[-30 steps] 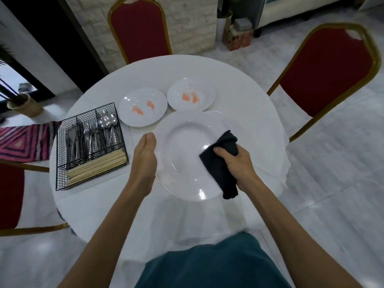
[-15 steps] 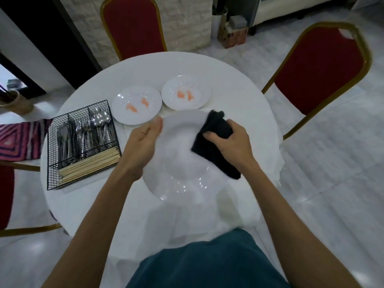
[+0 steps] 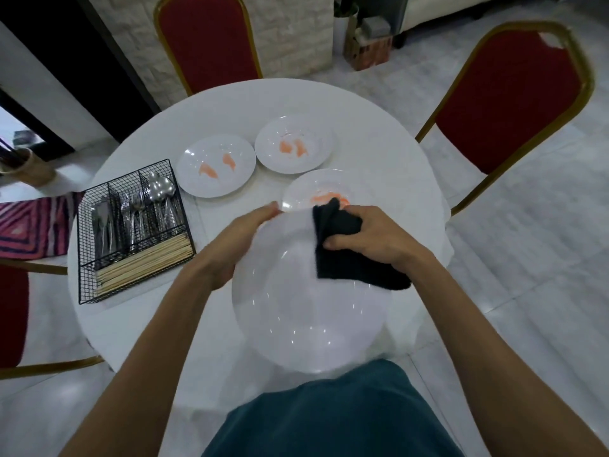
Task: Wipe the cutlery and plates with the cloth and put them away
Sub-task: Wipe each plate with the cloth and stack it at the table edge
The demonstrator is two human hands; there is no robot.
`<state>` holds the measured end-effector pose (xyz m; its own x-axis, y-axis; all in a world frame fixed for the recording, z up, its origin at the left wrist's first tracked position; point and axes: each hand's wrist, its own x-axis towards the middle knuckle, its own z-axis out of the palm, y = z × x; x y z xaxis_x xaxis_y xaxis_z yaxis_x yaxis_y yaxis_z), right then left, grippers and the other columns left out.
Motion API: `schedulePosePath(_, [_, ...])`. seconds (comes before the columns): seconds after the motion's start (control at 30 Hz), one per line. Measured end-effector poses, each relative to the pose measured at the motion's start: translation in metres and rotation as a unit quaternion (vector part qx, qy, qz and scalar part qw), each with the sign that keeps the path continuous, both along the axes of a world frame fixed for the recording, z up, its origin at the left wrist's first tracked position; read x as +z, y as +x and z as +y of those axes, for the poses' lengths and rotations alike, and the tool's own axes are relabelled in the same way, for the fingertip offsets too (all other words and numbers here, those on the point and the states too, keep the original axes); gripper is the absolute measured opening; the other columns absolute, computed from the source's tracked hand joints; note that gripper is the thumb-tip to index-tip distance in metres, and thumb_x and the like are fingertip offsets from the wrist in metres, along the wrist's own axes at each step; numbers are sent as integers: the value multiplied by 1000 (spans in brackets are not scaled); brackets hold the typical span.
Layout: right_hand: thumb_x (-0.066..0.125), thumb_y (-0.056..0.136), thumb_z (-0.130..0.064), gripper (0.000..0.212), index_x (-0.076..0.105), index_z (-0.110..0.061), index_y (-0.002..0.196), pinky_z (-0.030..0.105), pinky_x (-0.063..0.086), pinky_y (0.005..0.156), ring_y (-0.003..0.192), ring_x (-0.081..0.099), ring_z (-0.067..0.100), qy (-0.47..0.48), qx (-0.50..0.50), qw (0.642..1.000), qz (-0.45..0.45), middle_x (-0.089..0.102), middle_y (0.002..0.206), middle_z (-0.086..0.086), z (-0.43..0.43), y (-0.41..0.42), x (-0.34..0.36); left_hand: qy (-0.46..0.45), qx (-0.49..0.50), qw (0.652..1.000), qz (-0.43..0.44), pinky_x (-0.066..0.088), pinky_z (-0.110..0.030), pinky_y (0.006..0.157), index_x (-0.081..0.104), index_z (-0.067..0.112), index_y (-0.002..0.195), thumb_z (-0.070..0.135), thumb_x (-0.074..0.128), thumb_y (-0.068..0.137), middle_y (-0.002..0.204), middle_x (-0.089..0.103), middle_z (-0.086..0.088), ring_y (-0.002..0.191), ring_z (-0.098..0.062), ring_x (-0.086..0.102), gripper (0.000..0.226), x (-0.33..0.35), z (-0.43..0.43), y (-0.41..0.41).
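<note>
You hold a large round white plate [image 3: 306,308] in the air between your chest and the near edge of the round white-clothed table [image 3: 379,153], tilted so that its face is toward you. Your left hand [image 3: 237,245] is closed on the plate's upper left rim, thumb on the face side. Your right hand [image 3: 372,239] is clamped on a folded black cloth [image 3: 342,255], pressing it against the upper right part of the plate's face; the cloth's lower end hangs past your palm across the plate. The plate looks blurred, and no stain shows on the part of its face that you can see.

Just beyond the held plate, near the table's middle, a small white plate with an orange smear [image 3: 316,192] lies partly hidden behind the cloth and the large plate's top rim. Two more round white plates with orange smears lie farther back: one toward the left [image 3: 216,169], the other just beside it toward the far edge [image 3: 293,143]; they sit close together, nearly touching.

At the table's left edge stands a black wire-mesh cutlery basket [image 3: 131,232]. Its rear compartments hold upright metal spoons, forks and knives, and its front compartment holds a bundle of pale wooden chopsticks [image 3: 145,262] lying flat.
</note>
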<state>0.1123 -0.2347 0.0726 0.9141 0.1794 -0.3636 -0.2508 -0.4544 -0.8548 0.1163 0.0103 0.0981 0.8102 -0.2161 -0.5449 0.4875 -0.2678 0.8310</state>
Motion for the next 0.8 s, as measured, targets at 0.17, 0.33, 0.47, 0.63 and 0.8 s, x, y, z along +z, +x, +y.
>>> schedulePosePath(0.17, [90,65,-41,44,62,-11,83,37,52,68,74,64,20,-74,26,995,-64,67,85,8,9,3,8,75,-67,993,-56,51,-42,104,76,32,114,63,44,98,113,76,6,110,-16,70,47,-4,-21,-4])
schedulePosePath(0.33, [79,79,-46,32,61,-21,89,27,46,59,77,64,12,-44,-138,988,-54,68,85,-5,8,-15,-21,32,140,987,-73,57,-49,94,76,22,105,59,46,100,106,78,-6,105,-29,72,47,-13,-5,-9])
schedulePosePath(0.47, [68,90,-40,26,60,-19,103,25,46,62,85,64,12,-3,-221,975,3,67,96,-3,27,-37,-39,-84,391,916,-30,58,-42,86,70,26,114,54,45,102,115,75,0,105,-21,71,39,-23,-2,-10])
schedulePosePath(0.63, [67,89,-45,44,52,-15,117,38,53,76,94,61,21,-76,-224,972,1,62,104,-1,33,-32,-39,-100,452,886,7,51,-55,101,58,26,137,58,39,102,129,67,-1,115,-27,64,51,-34,-20,-27])
schedulePosePath(0.8, [74,87,-43,63,53,-3,132,43,43,97,128,42,34,-337,-150,913,-175,54,135,13,35,-20,-42,-92,447,890,8,49,-56,104,53,30,142,59,36,102,134,63,0,121,-28,61,52,-34,-26,-31])
